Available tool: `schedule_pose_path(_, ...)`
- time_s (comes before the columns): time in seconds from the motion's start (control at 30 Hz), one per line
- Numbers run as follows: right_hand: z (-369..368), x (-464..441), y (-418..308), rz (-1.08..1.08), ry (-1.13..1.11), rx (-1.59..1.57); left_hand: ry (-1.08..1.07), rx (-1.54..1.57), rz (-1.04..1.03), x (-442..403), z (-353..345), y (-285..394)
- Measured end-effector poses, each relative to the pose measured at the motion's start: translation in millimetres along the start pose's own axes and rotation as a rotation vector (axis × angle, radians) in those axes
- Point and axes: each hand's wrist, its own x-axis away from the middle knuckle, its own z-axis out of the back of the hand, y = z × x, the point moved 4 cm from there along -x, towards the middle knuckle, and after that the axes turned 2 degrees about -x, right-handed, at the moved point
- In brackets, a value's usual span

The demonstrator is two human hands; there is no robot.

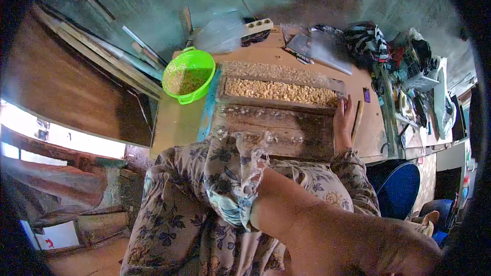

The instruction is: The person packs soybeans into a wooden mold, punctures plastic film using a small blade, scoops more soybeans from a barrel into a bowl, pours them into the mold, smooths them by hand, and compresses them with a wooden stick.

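My right hand (343, 122) is at the right end of a long wooden tray (281, 103), its fingers closed around the corner. Small pale-yellow pieces (279, 91) fill the tray; their kind is unclear. Behind it runs a strip of similar, greyer material (276, 71). The tray rests on a worn wooden board (271, 122). My bare left forearm (307, 209) crosses in front of my body toward the lower right. My left hand (414, 248) is dark and close to the camera there, and its fingers cannot be made out.
A bright green basin (189, 97) with similar pieces inside stands left of the tray. A blue strip (208, 105) lies between them. Behind are a clear plastic bag (222, 30) and a power strip (257, 26). A thin stick (357, 121) and clutter lie right, above a blue chair (401, 189).
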Motion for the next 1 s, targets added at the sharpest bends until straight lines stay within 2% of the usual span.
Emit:
schedule_pose_path(0.23,4.0,2.8,-11.4,-0.035,0.041,0.0,0.006,-0.013,-0.006,2.9,-3.3,-1.6)
schedule_pose_path(0.33,1.4,3.1,2.2,-0.016,0.043,0.148,0.008,-0.009,-0.012,3.2,-4.4,-3.0)
schedule_pose_path(0.4,-2.8,1.3,11.9,-0.042,0.057,-0.119,0.006,-0.009,-0.014,3.7,-5.0,-4.0)
schedule_pose_path(0.43,-1.5,1.4,10.5,-0.042,0.058,-0.121,0.006,-0.011,-0.014,4.2,-5.5,-4.3)
schedule_pose_path(0.5,2.6,1.8,2.9,0.01,0.03,0.117,0.007,-0.015,-0.016,4.6,-6.5,-4.2)
schedule_pose_path(0.6,5.9,3.5,-16.6,0.0,0.025,0.156,0.002,-0.008,-0.023,4.5,-8.4,-4.9)
schedule_pose_path(0.83,2.6,1.1,-10.4,-0.002,-0.002,0.166,0.0,-0.009,-0.03,5.9,-10.3,-4.6)
schedule_pose_path(0.93,2.9,1.7,-8.0,0.071,0.025,0.135,-0.003,-0.001,-0.031,6.7,-12.0,-4.2)
schedule_pose_path(1.0,3.5,1.9,-15.9,0.132,-0.018,0.232,-0.008,0.007,-0.028,6.6,-12.8,-3.8)
